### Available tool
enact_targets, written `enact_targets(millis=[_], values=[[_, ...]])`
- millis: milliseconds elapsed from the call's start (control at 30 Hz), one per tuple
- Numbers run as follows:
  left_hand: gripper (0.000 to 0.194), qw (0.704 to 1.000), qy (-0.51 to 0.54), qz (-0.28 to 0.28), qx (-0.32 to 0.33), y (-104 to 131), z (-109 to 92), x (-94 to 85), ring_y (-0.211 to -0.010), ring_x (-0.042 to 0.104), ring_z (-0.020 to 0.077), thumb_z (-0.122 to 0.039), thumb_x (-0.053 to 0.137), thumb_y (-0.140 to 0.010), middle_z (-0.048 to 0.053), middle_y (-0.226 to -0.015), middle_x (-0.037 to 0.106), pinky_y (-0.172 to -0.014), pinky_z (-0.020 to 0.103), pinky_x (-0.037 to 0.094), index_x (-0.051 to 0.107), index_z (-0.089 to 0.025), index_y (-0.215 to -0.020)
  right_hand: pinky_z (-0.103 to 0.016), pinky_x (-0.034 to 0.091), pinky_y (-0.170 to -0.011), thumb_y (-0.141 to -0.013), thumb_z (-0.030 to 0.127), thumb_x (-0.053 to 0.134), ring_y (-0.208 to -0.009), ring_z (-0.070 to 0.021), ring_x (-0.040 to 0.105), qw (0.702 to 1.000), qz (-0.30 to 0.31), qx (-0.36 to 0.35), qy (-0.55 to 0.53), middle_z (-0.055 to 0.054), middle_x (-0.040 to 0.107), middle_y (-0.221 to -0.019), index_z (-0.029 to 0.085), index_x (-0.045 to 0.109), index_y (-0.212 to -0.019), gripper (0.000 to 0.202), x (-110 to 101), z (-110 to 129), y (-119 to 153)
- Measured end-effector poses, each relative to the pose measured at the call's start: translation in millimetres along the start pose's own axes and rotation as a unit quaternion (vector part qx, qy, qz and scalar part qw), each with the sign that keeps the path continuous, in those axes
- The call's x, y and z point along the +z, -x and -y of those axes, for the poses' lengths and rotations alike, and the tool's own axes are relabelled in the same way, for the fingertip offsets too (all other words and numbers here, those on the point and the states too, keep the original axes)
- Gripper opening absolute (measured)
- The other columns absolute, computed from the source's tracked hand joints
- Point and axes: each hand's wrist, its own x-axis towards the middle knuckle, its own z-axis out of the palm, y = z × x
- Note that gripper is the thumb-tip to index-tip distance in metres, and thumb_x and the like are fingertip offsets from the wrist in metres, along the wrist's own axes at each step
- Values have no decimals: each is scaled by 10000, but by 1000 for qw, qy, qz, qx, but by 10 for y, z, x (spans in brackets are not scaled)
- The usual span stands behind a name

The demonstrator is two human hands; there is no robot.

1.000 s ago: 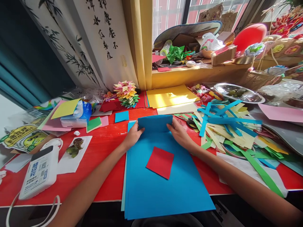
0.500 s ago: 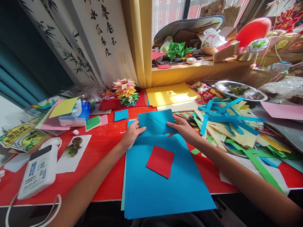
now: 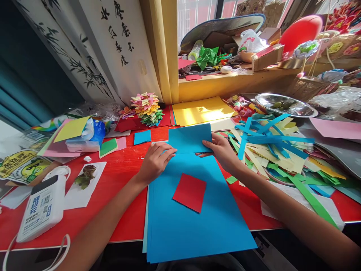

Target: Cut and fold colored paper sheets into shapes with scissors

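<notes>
A folded rectangle of blue paper (image 3: 189,139) is held up above larger blue sheets (image 3: 203,226). My right hand (image 3: 221,150) grips its right end, thumb in front and fingers behind. At the lower left corner, my left hand (image 3: 158,160) has its thumb and fingertips pinched together on the paper's edge; the back of the hand hides part of the grip. Nearer to me, a red paper square (image 3: 189,192) lies turned at an angle on the blue sheets. A small blue paper piece (image 3: 142,137) rests on the red table left of the held paper.
Paper strips (image 3: 270,150) are heaped on the right, beside a metal bowl (image 3: 286,105). Behind stand yellow sheets (image 3: 203,111) and a folded-paper ornament (image 3: 146,109). To the left are a white power bank (image 3: 42,209) with a cable and a tissue pack (image 3: 86,139).
My left hand has shifted from the paper's left side to its lower left corner, now with its back turned up. The right hand still holds the right end. The view has shifted slightly.
</notes>
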Motion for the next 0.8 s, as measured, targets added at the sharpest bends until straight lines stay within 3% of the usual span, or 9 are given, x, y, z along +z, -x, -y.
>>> enact_targets(millis=[167,300,467,567,700,800], values=[[272,998,-26,39,34,19,8,-14,-1023,560,211,-229,430,-902,66,-1050,652,-912,391,435,583,-216,-1127,-374,622,-651,-792,347,628,-742,-204,684,1000,12,-5,-3,-58,608,-1137,228,546,-1195,428,-12,-5,18],[272,997,-35,40,55,35,24,-18,-1027,566,212,-206,432,-898,75,-1048,652,-913,374,449,583,-197,-1124,-389,621,-680,-796,357,623,-786,-213,679,1000,14,-7,-2,-53,596,-1159,245,534,-1232,459,-14,-2,30],[286,997,-19,71,39,56,42,-24,-1061,557,239,-218,400,-904,102,-1078,633,-936,419,431,575,-190,-1129,-399,621,-687,-805,353,609,-810,-215,669,1000,5,-27,5,-45,591,-1166,242,554,-1208,421,-26,3,33],[260,995,-70,64,34,47,56,-23,-997,572,237,-237,394,-898,113,-1015,637,-893,418,446,598,-182,-1050,-409,616,-715,-824,358,581,-842,-218,662,999,-12,-46,15,-43,581,-1181,248,556,-1209,402,-57,-2,17],[222,988,-150,29,-14,19,101,11,-872,570,243,-243,407,-887,105,-831,622,-800,408,456,618,-173,-876,-415,615,-708,-822,369,581,-815,-217,668,997,-35,-60,25,-42,578,-1179,267,521,-1248,443,-101,-22,-15],[287,989,-118,26,-81,-8,108,16,-1001,529,268,-164,339,-895,134,-1006,596,-857,424,427,587,-164,-1038,-413,615,-706,-823,373,576,-786,-211,671,997,-49,-61,30,-42,584,-1168,270,501,-1267,462,-122,-45,-32]])
